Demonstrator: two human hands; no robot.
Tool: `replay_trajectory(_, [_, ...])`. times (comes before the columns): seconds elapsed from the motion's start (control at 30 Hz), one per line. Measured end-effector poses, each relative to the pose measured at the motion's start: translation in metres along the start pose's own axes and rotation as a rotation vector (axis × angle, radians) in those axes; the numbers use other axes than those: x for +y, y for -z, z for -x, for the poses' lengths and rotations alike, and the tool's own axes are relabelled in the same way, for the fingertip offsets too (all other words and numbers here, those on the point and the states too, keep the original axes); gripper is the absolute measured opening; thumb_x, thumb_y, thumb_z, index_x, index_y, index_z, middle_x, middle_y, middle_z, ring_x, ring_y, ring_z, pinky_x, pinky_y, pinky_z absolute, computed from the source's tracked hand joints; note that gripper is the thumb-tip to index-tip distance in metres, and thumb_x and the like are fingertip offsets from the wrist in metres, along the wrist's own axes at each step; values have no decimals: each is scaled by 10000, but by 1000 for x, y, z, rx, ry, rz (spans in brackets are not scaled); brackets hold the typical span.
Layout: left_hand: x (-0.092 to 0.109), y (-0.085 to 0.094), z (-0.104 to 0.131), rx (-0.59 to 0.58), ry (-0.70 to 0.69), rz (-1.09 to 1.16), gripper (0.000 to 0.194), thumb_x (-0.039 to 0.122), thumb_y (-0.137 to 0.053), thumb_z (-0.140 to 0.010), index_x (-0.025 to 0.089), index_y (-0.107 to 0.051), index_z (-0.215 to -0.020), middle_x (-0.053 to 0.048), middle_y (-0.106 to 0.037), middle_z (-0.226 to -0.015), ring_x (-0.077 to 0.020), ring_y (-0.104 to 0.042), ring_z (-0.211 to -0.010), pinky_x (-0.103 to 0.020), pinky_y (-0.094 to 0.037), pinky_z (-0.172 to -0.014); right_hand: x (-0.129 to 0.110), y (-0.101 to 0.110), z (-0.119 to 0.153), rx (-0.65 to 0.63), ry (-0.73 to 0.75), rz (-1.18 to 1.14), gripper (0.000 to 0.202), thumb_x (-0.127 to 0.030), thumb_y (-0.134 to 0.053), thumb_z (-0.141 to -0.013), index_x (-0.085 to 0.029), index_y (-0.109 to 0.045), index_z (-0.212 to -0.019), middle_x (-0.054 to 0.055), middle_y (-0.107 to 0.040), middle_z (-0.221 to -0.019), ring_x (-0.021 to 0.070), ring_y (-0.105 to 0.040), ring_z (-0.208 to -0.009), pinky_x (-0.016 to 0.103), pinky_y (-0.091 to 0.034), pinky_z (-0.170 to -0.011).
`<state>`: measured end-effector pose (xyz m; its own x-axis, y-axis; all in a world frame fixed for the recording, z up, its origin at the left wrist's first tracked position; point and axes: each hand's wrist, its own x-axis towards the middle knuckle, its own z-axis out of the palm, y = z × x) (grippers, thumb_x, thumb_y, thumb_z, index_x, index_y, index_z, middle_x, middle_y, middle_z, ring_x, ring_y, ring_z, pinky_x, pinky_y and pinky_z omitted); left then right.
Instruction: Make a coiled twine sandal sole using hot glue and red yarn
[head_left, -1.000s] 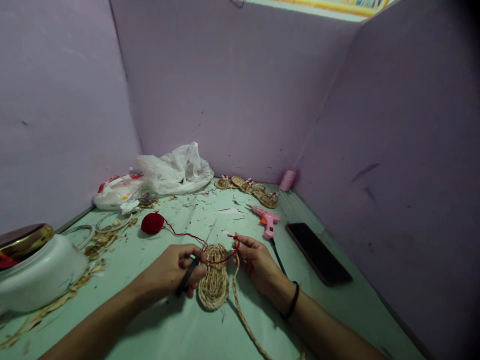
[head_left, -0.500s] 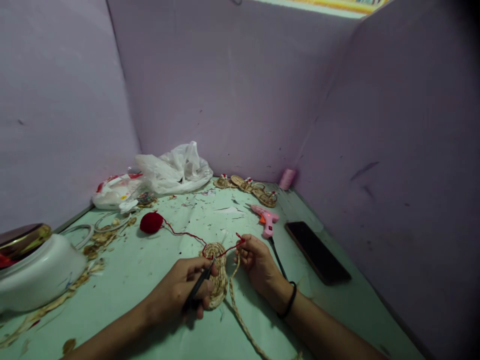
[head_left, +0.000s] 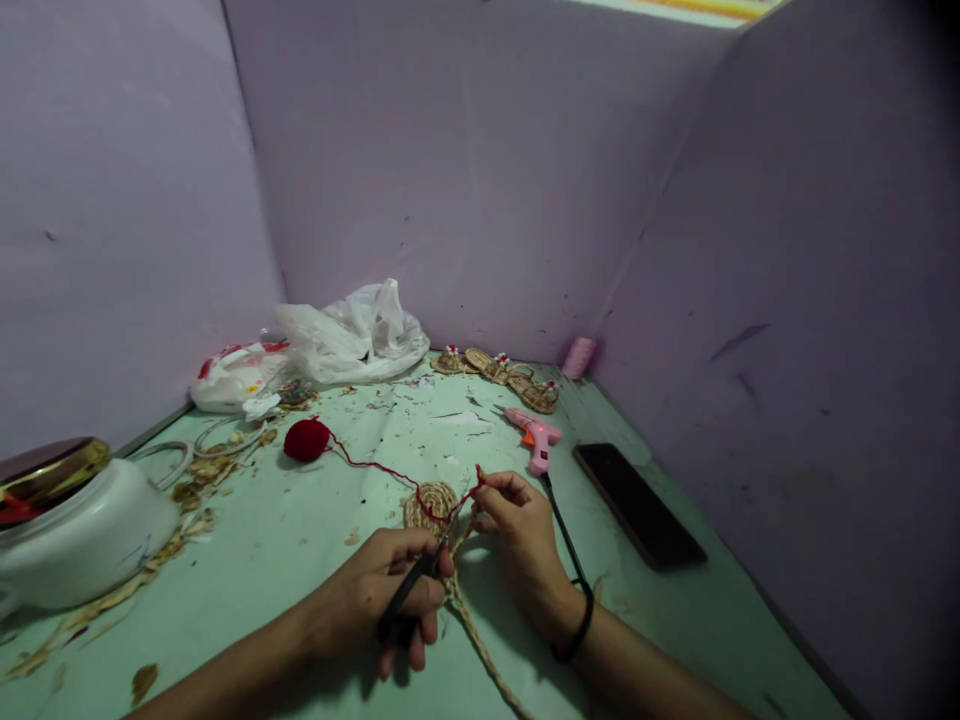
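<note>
My left hand (head_left: 401,590) is closed around black-handled scissors (head_left: 409,598), whose metal tips point up at the red yarn (head_left: 448,517). Between thumb and fingers of my right hand (head_left: 521,525) is the end of that yarn, pinched together with a braided straw cord (head_left: 476,635). The yarn runs left to a red yarn ball (head_left: 306,439). Beneath my left hand and the yarn lies a coiled straw sole (head_left: 431,500), partly hidden by my fingers. The cord trails down across the table to the lower edge of view.
A pink glue gun (head_left: 534,436) and a dark phone (head_left: 637,505) lie to the right. Small straw slippers (head_left: 491,366), a pink thread spool (head_left: 577,357) and a white plastic bag (head_left: 356,335) are along the back. At left stands a white pot (head_left: 82,535) beside straw scraps.
The scissors and my left hand have moved slightly right and down, bringing the tips to the yarn nearer my right hand. More of the sole is now covered.
</note>
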<state>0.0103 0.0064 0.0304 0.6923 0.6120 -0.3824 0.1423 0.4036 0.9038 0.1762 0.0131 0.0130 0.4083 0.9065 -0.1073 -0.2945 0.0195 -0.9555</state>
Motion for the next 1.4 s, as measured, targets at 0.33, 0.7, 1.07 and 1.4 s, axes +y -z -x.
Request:
replay_trajectory(0.33, [6, -6, 2, 68, -67, -78, 345, 296, -622, -611, 135, -495, -888, -14, -598, -628, -115, -565, -461, -175, -455, -345, -8, -8, 16, -7, 100, 136, 113, -183, -662, -541, -159, -575, -609, -50, -553, -497, 85, -479, -431, 209, -398, -440])
replay_trajectory(0.7, [14, -10, 5, 125, -34, -188, 247, 281, -599, -617, 120, -545, -796, -1, -554, -584, -110, -537, -451, -182, -433, -342, -15, -4, 21, -203, -43, 102, 277, -338, -768, -521, -124, -661, -662, 23, -634, -568, 141, -580, -495, 267, -486, -497])
replay_trajectory(1.07, [13, -2, 6, 93, -79, -120, 445, 360, -600, -647, 99, -510, -997, -37, -590, -689, -125, -559, -506, -183, -439, -352, -15, 1, 12, -186, 145, 236, 117, -243, -675, -611, -153, -599, -599, -13, -584, -521, 125, -528, -502, 247, -445, -516])
replay_trajectory(1.4, [9, -6, 11, 37, -59, -251, 261, 348, -577, -705, 133, -537, -847, 10, -536, -543, -82, -473, -414, -171, -414, -353, -17, -1, 13, -143, 195, 304, 99, -243, -627, -617, -159, -587, -586, -20, -558, -486, 116, -497, -463, 232, -410, -477])
